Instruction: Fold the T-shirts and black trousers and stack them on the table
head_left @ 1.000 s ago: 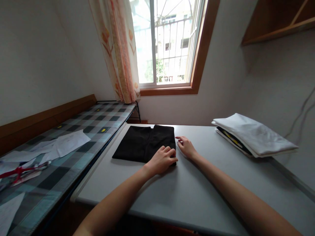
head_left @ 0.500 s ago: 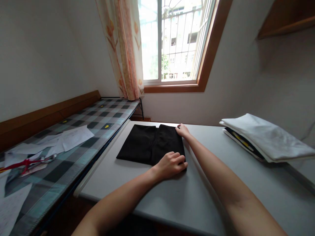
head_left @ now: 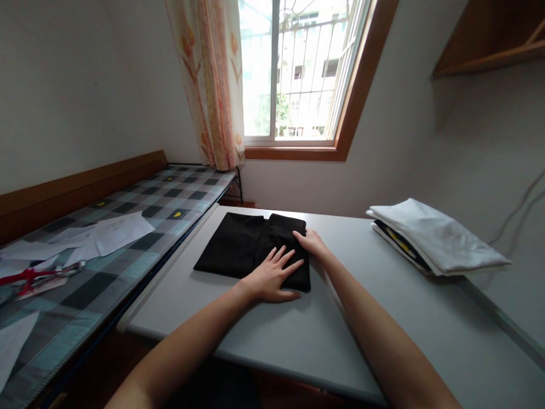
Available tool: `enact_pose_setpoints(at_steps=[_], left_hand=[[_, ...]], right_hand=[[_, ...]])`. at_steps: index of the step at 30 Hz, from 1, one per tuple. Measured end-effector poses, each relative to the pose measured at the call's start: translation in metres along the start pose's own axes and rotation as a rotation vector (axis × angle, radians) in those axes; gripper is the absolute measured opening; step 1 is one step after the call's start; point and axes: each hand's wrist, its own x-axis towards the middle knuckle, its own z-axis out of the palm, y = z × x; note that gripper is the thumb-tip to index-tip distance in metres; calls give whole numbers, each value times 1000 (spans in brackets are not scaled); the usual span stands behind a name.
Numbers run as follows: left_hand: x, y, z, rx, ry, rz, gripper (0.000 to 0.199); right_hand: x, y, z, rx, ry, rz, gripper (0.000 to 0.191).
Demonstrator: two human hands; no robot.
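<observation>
A black folded garment [head_left: 232, 244] lies flat on the pale table [head_left: 340, 346], a fold line running down its middle. My left hand [head_left: 272, 278] rests open on its near right part, fingers spread over the fabric and thumb on the tabletop by its near edge. At the garment's right edge is my right hand [head_left: 311, 241]. Its thumb lies over the cloth and the other fingers are curled at the edge, partly hidden, so it appears to hold that edge.
On the table's right stands a stack of folded white cloth [head_left: 443, 236] with something black and yellow inside. To the left, a checked bed [head_left: 191, 196] carries loose papers [head_left: 121, 233] and a red item [head_left: 29, 276]. A wooden shelf [head_left: 489, 62] juts out at upper right.
My left hand has gone from curled at the garment's near right corner to spread flat on top. My right hand has slid nearer along the right edge, its thumb now over the cloth.
</observation>
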Motion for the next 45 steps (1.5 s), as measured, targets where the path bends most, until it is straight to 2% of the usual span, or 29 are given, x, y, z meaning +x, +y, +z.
enact_pose_setpoints(at_steps=[2, 4, 6, 9, 12, 17, 19, 25, 29, 31, 34, 36, 39, 42, 45], left_hand=[[1, -2, -2, -22, -31, 8, 83], [3, -6, -5, -44, -31, 4, 70], [4, -13, -8, -26, 48, -62, 57], [5, -26, -5, 60, 165, -202, 60], [4, -33, 4, 119, 99, -227, 66], [4, -35, 10, 144, 9, -217, 64], [4, -34, 11, 146, 3, -223, 63], [2, -37, 8, 143, 41, -233, 64], [5, -42, 4, 187, 183, -300, 63], [8, -44, 4, 210, 207, -337, 64], [11, -47, 8, 199, 101, -348, 66], [11, -49, 9, 179, 62, -341, 62], [8, -55, 3, 151, 127, -391, 55], [0, -66, -10, 165, 218, -549, 52], [-9, -80, -21, 199, 263, -633, 52]], right_hand=[[-5, -1, -2, 49, -27, 5, 30], [-9, 0, -4, 106, -52, 22, 32], [-11, 4, -6, 151, -47, 45, 33], [-7, 9, -6, 153, 25, 121, 39], [4, 9, 0, 133, 114, 155, 44], [17, 1, 12, 112, 235, -3, 58], [18, -1, 12, 98, 239, 4, 59], [11, -3, -4, 199, 94, 255, 67], [-9, -3, -15, 210, -75, 337, 76], [-20, -2, -17, 222, -120, 249, 79], [-33, 0, -13, 205, -70, -24, 75], [-36, 3, -8, 139, -45, -122, 69], [-37, 9, -1, 75, -38, -148, 54], [-37, 13, 2, 130, -13, -161, 47], [-37, 15, -9, 220, 0, -113, 45]])
